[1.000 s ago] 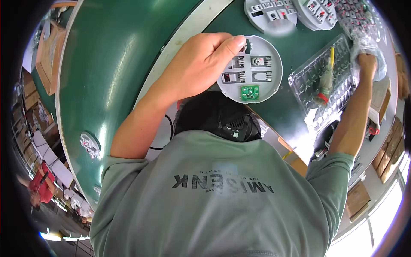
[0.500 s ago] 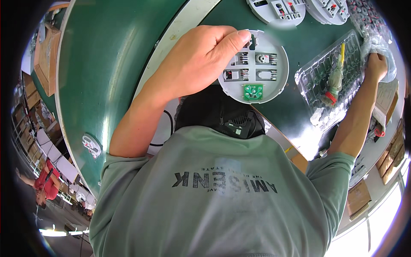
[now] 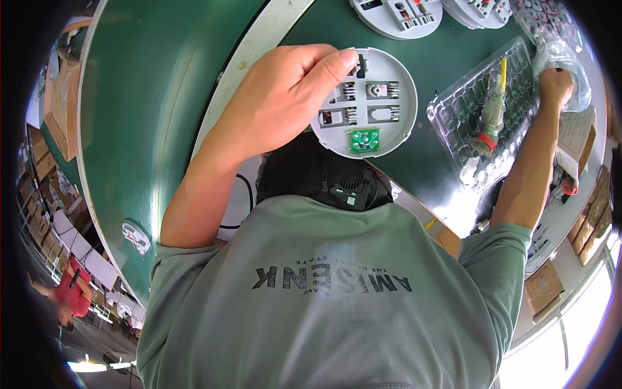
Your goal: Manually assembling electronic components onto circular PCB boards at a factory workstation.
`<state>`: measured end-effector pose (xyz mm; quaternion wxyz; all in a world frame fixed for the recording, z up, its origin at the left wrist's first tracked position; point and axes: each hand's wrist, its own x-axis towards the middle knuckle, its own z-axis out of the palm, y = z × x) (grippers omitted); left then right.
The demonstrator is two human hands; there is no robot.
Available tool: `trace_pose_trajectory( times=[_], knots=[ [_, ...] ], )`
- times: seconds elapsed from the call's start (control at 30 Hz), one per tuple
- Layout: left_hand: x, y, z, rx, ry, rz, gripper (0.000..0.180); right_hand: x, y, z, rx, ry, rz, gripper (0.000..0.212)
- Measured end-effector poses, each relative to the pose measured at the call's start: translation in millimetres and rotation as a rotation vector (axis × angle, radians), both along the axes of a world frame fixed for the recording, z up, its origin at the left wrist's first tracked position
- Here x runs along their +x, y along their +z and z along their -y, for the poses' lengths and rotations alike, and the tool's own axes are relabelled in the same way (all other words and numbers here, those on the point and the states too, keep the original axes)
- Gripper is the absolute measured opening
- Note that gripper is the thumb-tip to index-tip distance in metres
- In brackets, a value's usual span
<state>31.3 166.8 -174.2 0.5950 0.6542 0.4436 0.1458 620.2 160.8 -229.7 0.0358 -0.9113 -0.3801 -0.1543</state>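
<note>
My left hand grips a round, light-grey plastic housing at its left rim, thumb on top. Inside the housing are several slots with metal contacts, and a small green circuit board lies by its near edge. Over at the right, my right hand reaches into a clear plastic bag; the fingers are hidden. Beside that forearm is a clear blister tray with green pieces in its cells. On the tray lies a wrapped tool with a yellow tip and a red band.
Two similar grey housings stand at the far edge of the green table. A smaller grey part sits at the left. A cardboard box is at the lower right. Another person in red is far off on the left.
The whole view has shifted slightly, so most things appear further left. My left hand still holds the housing, and my right hand stays at the plastic bag.
</note>
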Motion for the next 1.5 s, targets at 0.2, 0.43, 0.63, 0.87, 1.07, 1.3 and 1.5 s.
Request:
trace_pose_trajectory(
  times=[0.2, 0.43, 0.63, 0.87, 1.07, 1.3, 1.5],
  knots=[
    [-3, 6, -7, -0.047, -0.088, -0.075, 0.050, -18, -3, -2, 0.183, -0.048, 0.047, 0.044],
    [-1, 5, -3, 0.023, 0.021, 0.027, 0.058, -28, 6, 0, 0.404, -0.001, -0.059, 0.042],
    [-8, 15, -10, -0.068, -0.094, -0.082, 0.047, -21, 5, 6, 0.431, -0.007, -0.090, 0.044],
    [-9, 13, -8, -0.086, -0.093, -0.071, 0.046, -38, 1, 8, 0.652, 0.020, -0.005, 0.039],
    [-15, 17, -8, -0.058, -0.069, -0.018, 0.046, -36, 15, -4, 0.546, -0.005, -0.181, 0.042],
    [-8, 9, -9, -0.073, -0.055, 0.007, 0.048, -27, 6, 2, 0.538, -0.022, -0.146, 0.042],
    [-7, 2, 2, -0.037, 0.045, 0.113, 0.053, -37, 11, 5, 0.510, -0.038, -0.123, 0.040]
  ],
)
